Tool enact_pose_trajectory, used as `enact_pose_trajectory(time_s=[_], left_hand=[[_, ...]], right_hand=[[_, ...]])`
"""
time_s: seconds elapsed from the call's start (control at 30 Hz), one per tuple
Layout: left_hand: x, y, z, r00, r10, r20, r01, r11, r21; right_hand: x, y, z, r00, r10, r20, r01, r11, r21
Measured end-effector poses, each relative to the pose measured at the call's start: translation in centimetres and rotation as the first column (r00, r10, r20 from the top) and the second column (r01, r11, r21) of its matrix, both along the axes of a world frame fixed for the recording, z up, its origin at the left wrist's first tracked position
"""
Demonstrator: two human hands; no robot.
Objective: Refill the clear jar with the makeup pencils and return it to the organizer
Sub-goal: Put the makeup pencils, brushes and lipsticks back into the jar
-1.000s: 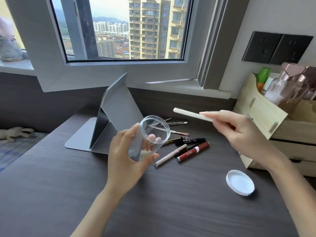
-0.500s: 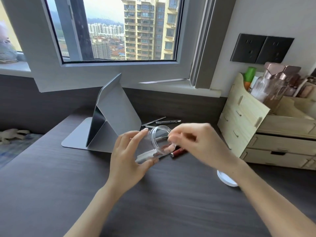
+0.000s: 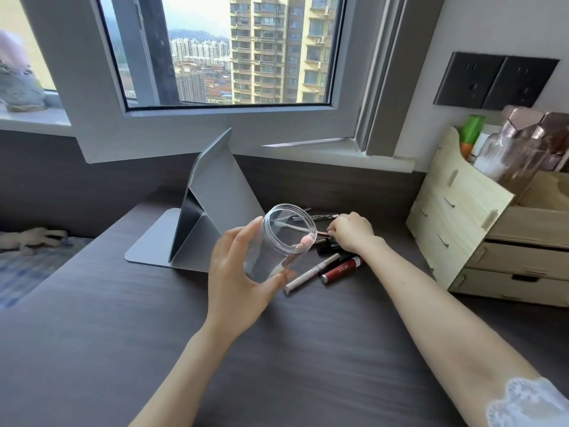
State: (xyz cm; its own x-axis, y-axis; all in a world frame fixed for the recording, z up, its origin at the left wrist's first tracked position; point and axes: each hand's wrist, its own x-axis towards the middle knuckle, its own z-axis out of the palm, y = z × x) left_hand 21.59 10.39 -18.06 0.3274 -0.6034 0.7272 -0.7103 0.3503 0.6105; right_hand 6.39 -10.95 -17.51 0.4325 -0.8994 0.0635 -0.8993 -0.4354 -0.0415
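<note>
One pencil loaded: a white pencil (image 3: 278,266) leans inside the clear jar (image 3: 277,245).
Jar: tilted above the counter (image 3: 123,318), left hand (image 3: 243,272) fingers wrapped round its wall.
Right hand (image 3: 349,231): fingers curled down on the loose pencils (image 3: 323,266); whether they have pinched one, cannot tell.
Handling: jar looks light, smooth, likely slippery; hold mid-wall. Pencils stiff, thin, prone to roll; pinch mid-shaft.
Surface: dark wood-grain, flat.
Room: wooden organizer (image 3: 455,217) at right; window behind.
</note>
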Motion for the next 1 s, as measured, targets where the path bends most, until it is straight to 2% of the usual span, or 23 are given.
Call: enact_pose_trajectory(time_s=[0.2,0.37,0.43,0.47,0.5,0.53,0.6,0.63,0.67,0.7,0.73,0.77,0.83,0.9,1.0], left_hand=[[0.1,0.0,0.3,0.999,0.002,-0.05,-0.001,1.0,0.005],[0.2,0.2,0.2,1.0,0.005,-0.02,-0.005,1.0,0.008],[0.2,0.3,0.3,1.0,0.009,-0.024,-0.009,1.0,0.003],[0.3,0.3,0.3,0.999,0.009,-0.034,-0.009,1.0,0.005],[0.3,0.2,0.3,0.999,0.008,-0.044,-0.008,1.0,0.006],[0.4,0.2,0.2,0.999,0.007,-0.052,-0.007,1.0,0.002],[0.5,0.0,0.2,0.997,-0.001,-0.073,0.0,1.0,-0.01],[0.5,0.0,0.1,0.997,-0.005,-0.083,0.004,1.0,-0.015],[0.6,-0.1,0.1,0.996,-0.007,-0.086,0.005,1.0,-0.022],[0.7,-0.2,0.0,0.997,-0.007,-0.081,0.004,1.0,-0.028],[0.8,-0.2,-0.1,0.998,-0.006,-0.069,0.004,1.0,-0.031],[0.8,-0.3,-0.2,0.998,-0.005,-0.056,0.004,1.0,-0.031],[0.9,-0.3,-0.4,1.0,-0.004,-0.023,0.003,1.0,-0.027],[0.8,-0.4,-0.6,1.0,-0.003,0.018,0.004,1.0,-0.026],[0.8,-0.4,-0.8,0.997,-0.014,0.075,0.016,1.0,-0.021]], right_hand=[[0.9,-0.6,0.8,0.997,-0.038,-0.062,0.04,0.999,0.024],[0.7,-0.1,0.3,0.985,-0.001,-0.171,-0.015,0.996,-0.091],[-0.4,0.6,1.0,0.999,-0.023,-0.04,0.018,0.994,-0.111],[-1.2,1.1,1.7,0.993,-0.038,0.109,0.051,0.992,-0.119],[-2.2,1.8,2.4,0.951,-0.046,0.306,0.087,0.989,-0.121],[-3.4,2.7,3.3,0.858,-0.026,0.513,0.097,0.989,-0.113],[-5.8,5.8,5.6,0.547,0.09,0.832,0.006,0.994,-0.112],[-6.9,7.7,6.8,0.387,0.148,0.91,-0.057,0.989,-0.137],[-8.0,9.5,7.9,0.269,0.205,0.941,-0.115,0.977,-0.18],[-8.7,11.1,8.9,0.216,0.264,0.94,-0.157,0.96,-0.233],[-9.2,12.6,9.8,0.224,0.321,0.92,-0.179,0.942,-0.285],[-9.2,13.7,10.5,0.273,0.372,0.887,-0.188,0.925,-0.33],[-8.3,15.4,11.3,0.431,0.461,0.776,-0.215,0.887,-0.409],[-6.5,16.5,11.4,0.584,0.547,0.599,-0.278,0.829,-0.485],[-4.2,16.8,10.3,0.68,0.664,0.312,-0.434,0.707,-0.559]])
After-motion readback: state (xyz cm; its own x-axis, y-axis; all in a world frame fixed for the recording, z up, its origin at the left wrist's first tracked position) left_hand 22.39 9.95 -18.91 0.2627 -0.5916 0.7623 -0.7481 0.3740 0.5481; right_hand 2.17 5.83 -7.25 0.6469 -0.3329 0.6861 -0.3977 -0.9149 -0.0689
